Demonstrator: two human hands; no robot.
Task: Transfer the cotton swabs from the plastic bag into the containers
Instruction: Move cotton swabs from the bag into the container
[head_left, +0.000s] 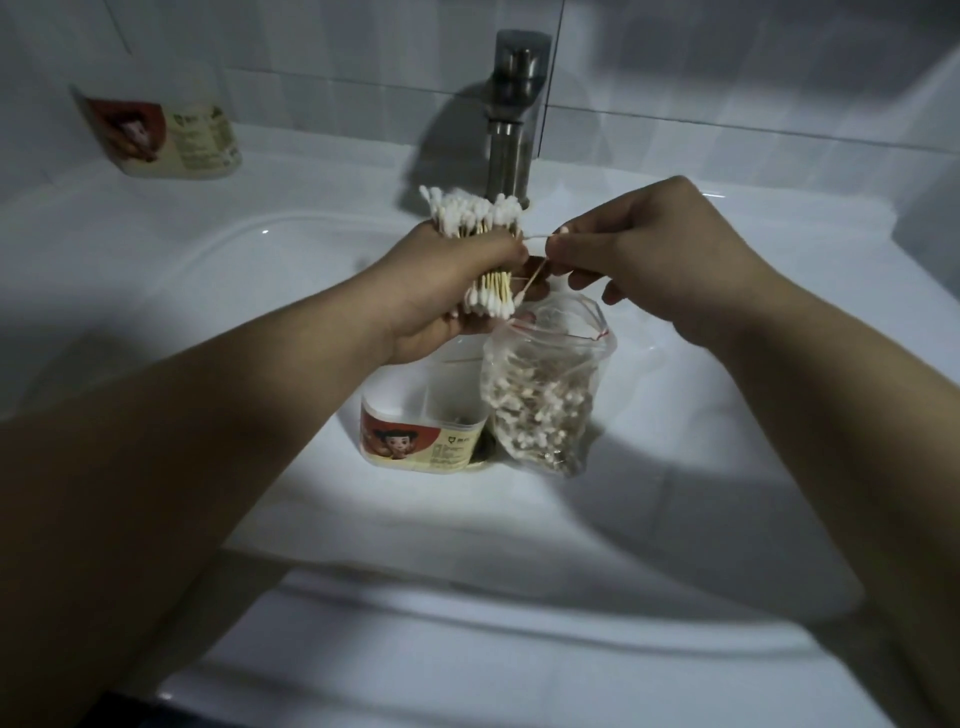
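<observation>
Your left hand (441, 296) is curled tight round a thick bundle of white-tipped, wooden-stemmed cotton swabs (480, 218), held upright above the basin of the white ceramic sink (208, 249), just in front of the brushed-metal tap (511, 130); the tips stick out above and below your fist. Your right hand (660, 260) is beside it, thumb and forefinger pinching one stray swab (537, 236) that lies crosswise at the bundle's edge; another slanted swab hangs just below, and I cannot tell whether you hold that one too.

Under your hands, the clear zip-top plastic bag with the red seal line (540, 405) stands open in the basin, a large mass of swabs in its lower half; touching its left side is the clear, rounded plastic container with a red and cream label (410, 410), mouth up; it looks nearly empty, though something dark near its bottom is too dim to name. A second container of the same kind (166, 137) sits on the sink's ledge at the far left, well apart; its contents cannot be made out.

By my reading, you are early in the job: one handful is out of the bag, nothing has clearly gone into either container, and most swabs are in the bag; what is left is to drop this bundle in, then repeat until the bag is empty.
</observation>
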